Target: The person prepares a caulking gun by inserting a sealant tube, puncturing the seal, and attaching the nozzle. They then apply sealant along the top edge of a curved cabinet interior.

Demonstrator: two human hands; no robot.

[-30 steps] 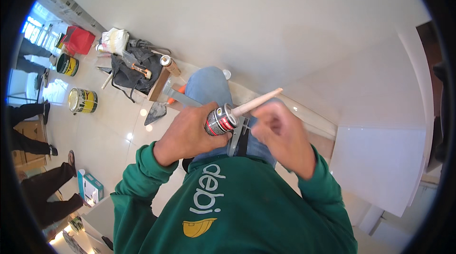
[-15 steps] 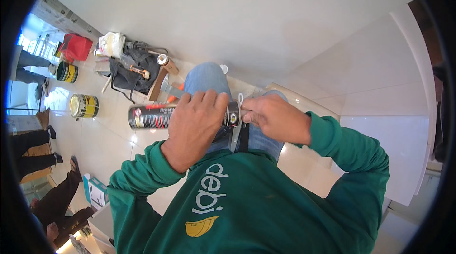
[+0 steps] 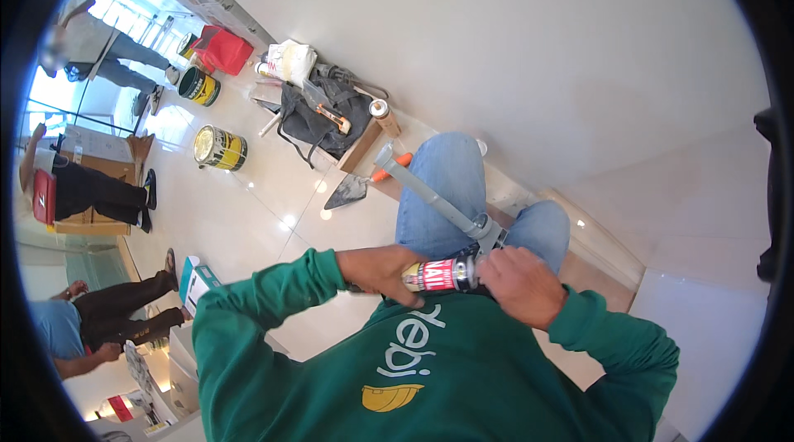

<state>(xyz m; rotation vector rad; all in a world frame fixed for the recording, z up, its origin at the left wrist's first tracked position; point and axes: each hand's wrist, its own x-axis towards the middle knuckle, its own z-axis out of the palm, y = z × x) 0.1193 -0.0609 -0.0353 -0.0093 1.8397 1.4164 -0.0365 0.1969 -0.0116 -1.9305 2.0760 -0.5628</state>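
In my lap, my left hand (image 3: pixel 382 271) is closed round a black, red and silver cartridge (image 3: pixel 440 275), lying almost level. My right hand (image 3: pixel 519 285) is closed at the cartridge's right end, its fingertips against it; what they pinch there is hidden. A grey metal caulking gun (image 3: pixel 438 198) lies across my jeans-clad legs (image 3: pixel 442 161), its lower part partly behind the cartridge and my right hand.
A black bag (image 3: pixel 318 115) in a wooden box, an orange-handled trowel (image 3: pixel 347 192), another cartridge (image 3: pixel 385 118), several paint buckets (image 3: pixel 219 148) and a red bag (image 3: pixel 223 49) lie leftward. Co-workers (image 3: pixel 99 194) stand along the left. A white wall (image 3: pixel 579 45) rises ahead.
The view has shifted, showing more of the co-workers and caulking gun. The cartridge and both hands have moved lower, toward my belly. The pale stick seen a second ago at the cartridge no longer shows.
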